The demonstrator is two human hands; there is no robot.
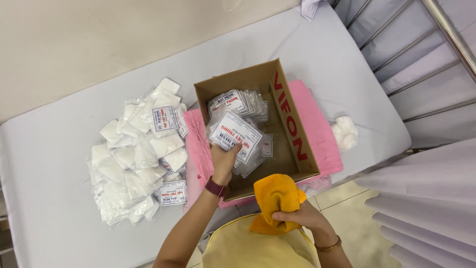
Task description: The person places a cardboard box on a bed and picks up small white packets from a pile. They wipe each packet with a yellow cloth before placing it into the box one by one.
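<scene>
My left hand (pixel 224 160) grips a stack of clear packets with white labels (pixel 234 136), held over the open cardboard box (pixel 292 124). More of the same packets (pixel 243 102) stand in the box's far corner. My right hand (pixel 297 217) holds an orange cloth (pixel 275 198) bunched against my body, just below the box's near edge. A dark red band sits on my left wrist and a thin bangle on my right.
A heap of clear packets of white gauze (pixel 139 154) lies left of the box on the grey-sheeted bed (pixel 49 164). A pink towel (pixel 317 129) lies under the box. A white cotton wad (pixel 344 132) sits to the right. Metal bed rails (pixel 446 34) run at upper right.
</scene>
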